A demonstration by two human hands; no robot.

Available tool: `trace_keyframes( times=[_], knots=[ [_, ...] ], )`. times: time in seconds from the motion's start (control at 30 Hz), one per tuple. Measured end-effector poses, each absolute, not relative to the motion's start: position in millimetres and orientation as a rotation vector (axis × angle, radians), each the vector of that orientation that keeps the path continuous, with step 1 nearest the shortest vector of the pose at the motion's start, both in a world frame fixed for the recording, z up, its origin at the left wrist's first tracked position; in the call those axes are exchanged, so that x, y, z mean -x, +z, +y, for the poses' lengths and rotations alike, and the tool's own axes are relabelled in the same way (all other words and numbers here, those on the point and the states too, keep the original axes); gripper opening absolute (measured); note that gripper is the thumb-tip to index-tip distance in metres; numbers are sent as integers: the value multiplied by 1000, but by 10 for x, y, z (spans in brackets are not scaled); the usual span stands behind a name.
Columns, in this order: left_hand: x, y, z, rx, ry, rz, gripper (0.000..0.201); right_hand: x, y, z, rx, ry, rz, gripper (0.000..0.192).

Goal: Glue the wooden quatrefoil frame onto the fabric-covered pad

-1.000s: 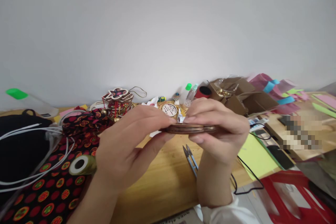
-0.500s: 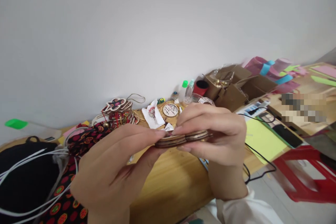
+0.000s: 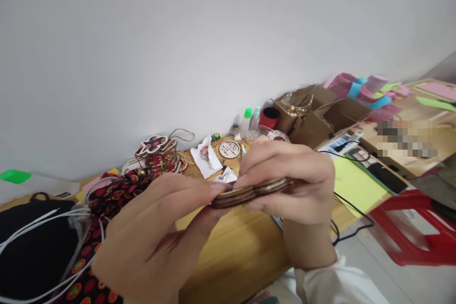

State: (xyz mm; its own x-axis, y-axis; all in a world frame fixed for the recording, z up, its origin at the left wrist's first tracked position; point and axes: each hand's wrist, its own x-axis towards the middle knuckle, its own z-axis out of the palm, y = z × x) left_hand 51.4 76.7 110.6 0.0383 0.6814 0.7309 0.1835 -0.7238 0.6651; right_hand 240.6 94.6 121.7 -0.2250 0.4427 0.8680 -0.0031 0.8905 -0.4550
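Note:
Edge-on to me, a flat wooden piece with dark edges and layered sides is held up above the table. Its left end is pinched between the thumb and fingers of my left hand. At the other end my right hand grips it, fingers on top and thumb beneath. The piece's faces are mostly hidden by my fingers. Beyond my hands lie a round wooden disc with printed marks and a white paper with something reddish on it.
Flower-shaped wooden ornaments are piled at the left, near a patterned cloth and white cables. Small bottles and an open cardboard box stand by the wall. A red stool is at the right.
The wooden piece is slightly more tilted, its right end higher, with both hands still gripping it. My view has shifted a little.

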Motion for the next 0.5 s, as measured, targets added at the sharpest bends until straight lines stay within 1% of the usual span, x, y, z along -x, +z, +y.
trace_keyframes(
  times=[0.07,0.17,0.23,0.37,0.5],
  knots=[
    [-540,1086,782,-1983,1705,806,48,-2406,1222,946,359,449,-1736,15],
    [-575,1054,791,-1869,1722,831,42,-2415,1223,940,399,469,-1673,15],
    [-583,1048,786,-1789,1674,892,37,-2425,1219,930,445,484,-1629,14],
    [-582,1057,771,-1777,1518,886,38,-2443,1219,893,543,540,-1591,16],
    [-600,1052,759,-1846,1500,901,36,-2459,1236,858,649,606,-1567,16]
  ],
)
